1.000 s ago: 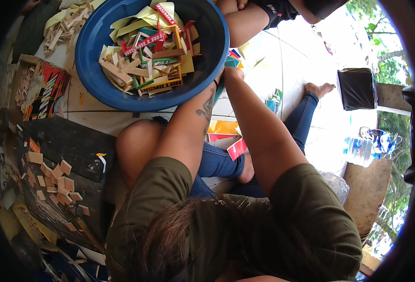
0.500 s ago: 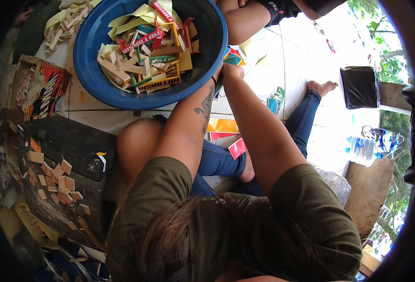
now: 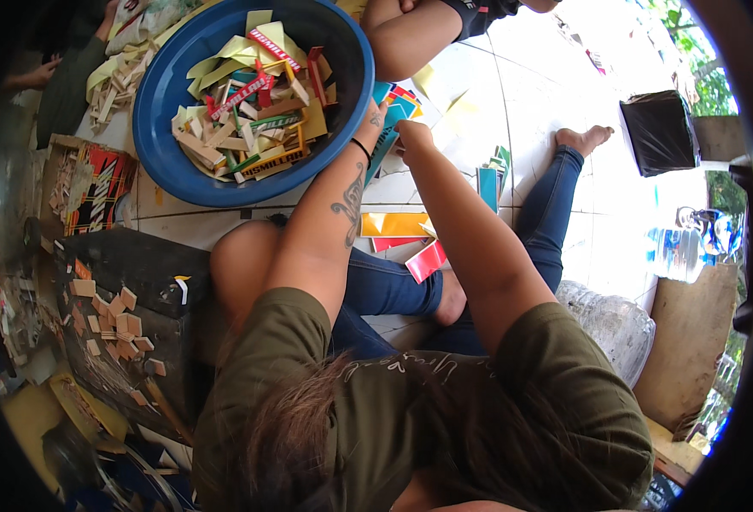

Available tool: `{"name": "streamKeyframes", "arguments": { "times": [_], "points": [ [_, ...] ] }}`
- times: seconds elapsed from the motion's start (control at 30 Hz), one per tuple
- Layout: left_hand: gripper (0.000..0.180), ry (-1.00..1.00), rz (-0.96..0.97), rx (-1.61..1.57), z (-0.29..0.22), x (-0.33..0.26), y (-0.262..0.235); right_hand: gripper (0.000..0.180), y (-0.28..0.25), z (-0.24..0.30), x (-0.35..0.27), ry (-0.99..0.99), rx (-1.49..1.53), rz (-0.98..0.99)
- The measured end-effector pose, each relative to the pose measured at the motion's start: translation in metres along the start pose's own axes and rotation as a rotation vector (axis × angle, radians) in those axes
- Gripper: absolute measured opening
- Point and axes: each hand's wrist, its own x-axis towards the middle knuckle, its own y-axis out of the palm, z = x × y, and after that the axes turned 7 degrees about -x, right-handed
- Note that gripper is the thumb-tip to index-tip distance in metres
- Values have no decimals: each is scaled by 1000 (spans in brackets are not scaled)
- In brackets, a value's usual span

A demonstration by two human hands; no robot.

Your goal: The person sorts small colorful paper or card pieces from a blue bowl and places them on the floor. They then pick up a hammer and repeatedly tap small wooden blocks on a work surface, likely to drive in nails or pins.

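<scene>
My left hand [image 3: 375, 118], with a black band on its wrist and a tattoo on the forearm, grips a stack of teal and blue cards [image 3: 387, 141] just outside the right rim of a big blue basin [image 3: 161, 145]. My right hand [image 3: 412, 136] pinches the same stack from the right, so the two hands touch. The basin holds several folded yellow, red and tan paper strips and card pieces [image 3: 253, 94]. More bright cards [image 3: 404, 96] show just beyond my fingers.
Another person's arm [image 3: 402, 43] reaches in at the top. Yellow [image 3: 394, 224], red [image 3: 425, 260] and teal cards [image 3: 489, 183] lie on the tiled floor by my legs. A dark tray with small wooden bits [image 3: 116, 299] sits left, a black bag [image 3: 660, 132] right.
The view has shifted, so the basin lies further left and lower in the picture. My hands have stayed together at the basin's right rim.
</scene>
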Motion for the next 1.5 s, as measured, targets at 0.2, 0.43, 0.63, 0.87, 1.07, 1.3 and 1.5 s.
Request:
{"name": "streamKeyframes", "arguments": {
  "times": [0.2,0.43,0.63,0.87,1.07,1.3,1.5],
  "points": [
    [37,-16,-38,199,-14,14,6,14,-21,14,-27,105,225,118],
    [33,-55,-88,290,-20,32,5,16,-20,14,-27,131,261,130],
    [26,94,-256,-244,-12,28,4,19,-23,11,-26,131,269,157],
    [22,117,-119,-521,7,1,-4,22,-17,5,-19,99,291,116],
    [55,327,-246,386,9,-37,-12,23,-18,1,-11,95,325,177],
    [67,247,-161,544,-7,-30,-12,21,-22,-3,-24,102,454,117],
    [65,220,-18,481,-8,-9,-19,27,-13,8,-28,48,299,172]
  ]
}}
